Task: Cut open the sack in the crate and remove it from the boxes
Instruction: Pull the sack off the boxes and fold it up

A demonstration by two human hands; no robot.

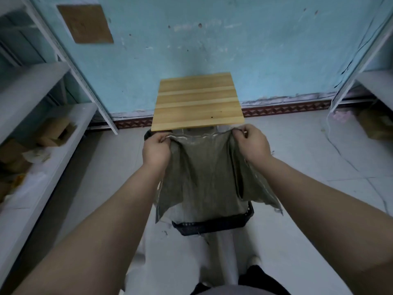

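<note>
A grey-green woven sack [204, 184] hangs in front of me, held up by its upper edge. My left hand [156, 149] is shut on the upper left corner. My right hand [253, 143] is shut on the upper right corner. The cloth droops loosely, and its lower corners flare out to both sides. Under it stands a black plastic crate [210, 225] on the floor, with only its near rim and a bit of its far left corner showing. The sack hides what is inside the crate, so no boxes can be seen there.
A small wooden table [197, 103] stands against the blue wall just beyond the crate. White metal shelves [42, 124] with cardboard boxes run along the left, and another rack [374, 81] stands at the right. My legs and feet are below the crate on the tiled floor.
</note>
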